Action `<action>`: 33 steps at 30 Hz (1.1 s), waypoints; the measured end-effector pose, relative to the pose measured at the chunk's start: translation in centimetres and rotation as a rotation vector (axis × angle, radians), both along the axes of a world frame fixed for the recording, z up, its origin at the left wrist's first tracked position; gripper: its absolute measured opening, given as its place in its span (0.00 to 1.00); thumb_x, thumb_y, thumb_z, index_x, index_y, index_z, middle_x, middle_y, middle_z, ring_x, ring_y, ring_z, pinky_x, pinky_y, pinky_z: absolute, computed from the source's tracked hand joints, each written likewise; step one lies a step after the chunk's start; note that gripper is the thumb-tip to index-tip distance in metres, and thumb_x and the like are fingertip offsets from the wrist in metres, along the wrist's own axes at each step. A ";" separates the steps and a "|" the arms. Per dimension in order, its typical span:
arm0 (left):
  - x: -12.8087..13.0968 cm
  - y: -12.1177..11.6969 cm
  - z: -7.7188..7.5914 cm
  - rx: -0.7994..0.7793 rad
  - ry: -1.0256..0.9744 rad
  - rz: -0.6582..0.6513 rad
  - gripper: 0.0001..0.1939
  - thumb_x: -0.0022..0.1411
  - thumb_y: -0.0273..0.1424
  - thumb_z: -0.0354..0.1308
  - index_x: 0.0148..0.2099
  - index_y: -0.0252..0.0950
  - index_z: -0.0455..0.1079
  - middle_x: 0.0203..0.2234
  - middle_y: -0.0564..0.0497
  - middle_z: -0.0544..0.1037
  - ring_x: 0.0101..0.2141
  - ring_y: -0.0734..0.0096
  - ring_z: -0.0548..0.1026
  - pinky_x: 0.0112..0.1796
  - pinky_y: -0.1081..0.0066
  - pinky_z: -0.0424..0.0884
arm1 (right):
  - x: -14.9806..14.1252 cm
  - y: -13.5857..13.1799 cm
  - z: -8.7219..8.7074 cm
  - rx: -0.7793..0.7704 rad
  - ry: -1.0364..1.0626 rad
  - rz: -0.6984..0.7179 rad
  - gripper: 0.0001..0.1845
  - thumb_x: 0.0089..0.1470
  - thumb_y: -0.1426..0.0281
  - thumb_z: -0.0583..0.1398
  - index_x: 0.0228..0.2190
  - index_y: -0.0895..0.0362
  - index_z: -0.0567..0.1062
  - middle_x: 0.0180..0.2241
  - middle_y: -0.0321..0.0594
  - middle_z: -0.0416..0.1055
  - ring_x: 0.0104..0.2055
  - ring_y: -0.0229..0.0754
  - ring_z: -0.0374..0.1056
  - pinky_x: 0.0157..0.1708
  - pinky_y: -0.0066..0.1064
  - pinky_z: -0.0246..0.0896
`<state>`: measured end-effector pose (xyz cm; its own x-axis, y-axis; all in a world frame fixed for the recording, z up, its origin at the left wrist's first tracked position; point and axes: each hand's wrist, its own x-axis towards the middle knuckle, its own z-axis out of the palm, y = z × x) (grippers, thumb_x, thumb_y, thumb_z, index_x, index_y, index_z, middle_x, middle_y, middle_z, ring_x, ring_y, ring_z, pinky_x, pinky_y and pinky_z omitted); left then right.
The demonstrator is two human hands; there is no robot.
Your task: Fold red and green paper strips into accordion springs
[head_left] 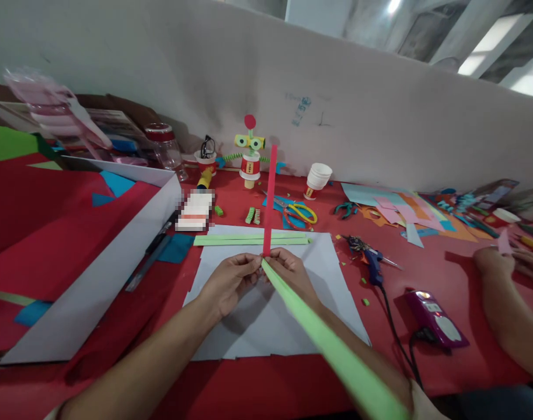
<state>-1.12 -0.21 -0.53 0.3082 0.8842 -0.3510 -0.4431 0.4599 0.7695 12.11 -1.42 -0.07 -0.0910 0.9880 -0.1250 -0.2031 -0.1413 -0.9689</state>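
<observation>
Above the white sheets (244, 332), my left hand (234, 283) and my right hand (293, 271) meet, both closed in a pinch. Between their fingertips the ends of two paper strips come together. The red paper strip (271, 198) points up and away from me, while the light green paper strip (319, 318) runs back toward me over my right forearm. My fingers cover the spot where the strips meet, so how they are joined is hidden. Just beyond my hands, more light green strips (231, 240) lie across the sheets.
Scissors (308, 213), a paper-cup figure (250, 166) and stacked paper cups (318, 178) stand or lie beyond. To the right are a glue gun (374, 265) with its cord and a purple power box (437, 321). Another person's hand (496, 262) is far right; a white box (95, 291) sits left.
</observation>
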 end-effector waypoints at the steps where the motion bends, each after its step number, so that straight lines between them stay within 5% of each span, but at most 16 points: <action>1: 0.0 0.0 0.0 0.008 0.018 0.013 0.10 0.43 0.31 0.68 0.24 0.32 0.72 0.18 0.53 0.71 0.21 0.78 0.66 0.28 0.73 0.64 | -0.1 0.0 -0.1 0.006 -0.012 -0.008 0.08 0.49 0.64 0.61 0.29 0.57 0.73 0.20 0.32 0.69 0.20 0.33 0.62 0.22 0.25 0.56; 12: 0.3 -0.4 0.0 0.107 0.179 0.065 0.12 0.49 0.37 0.64 0.25 0.32 0.71 0.18 0.52 0.72 0.21 0.76 0.66 0.26 0.73 0.60 | -0.2 -0.4 -0.1 0.166 -0.228 0.030 0.08 0.54 0.65 0.57 0.34 0.54 0.74 0.24 0.33 0.70 0.25 0.36 0.65 0.29 0.29 0.63; 19: 0.8 -0.6 0.3 0.108 0.217 0.223 0.14 0.44 0.39 0.66 0.24 0.34 0.69 0.16 0.55 0.69 0.20 0.76 0.64 0.24 0.73 0.60 | -0.1 -0.6 -0.4 0.207 -0.258 0.098 0.12 0.54 0.64 0.59 0.41 0.52 0.71 0.32 0.37 0.72 0.33 0.40 0.68 0.36 0.32 0.65; 33: 0.0 -0.2 1.0 0.203 0.151 0.089 0.08 0.49 0.33 0.64 0.31 0.34 0.76 0.25 0.51 0.76 0.27 0.73 0.69 0.32 0.71 0.64 | 0.2 0.2 0.1 0.041 -0.139 -0.029 0.13 0.48 0.61 0.63 0.26 0.59 0.78 0.20 0.37 0.73 0.23 0.38 0.67 0.27 0.30 0.64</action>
<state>-1.12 -0.46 0.43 0.1838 0.9626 -0.1992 -0.3485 0.2533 0.9025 12.35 -1.21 0.02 -0.0472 0.9945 -0.0940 -0.0700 -0.0971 -0.9928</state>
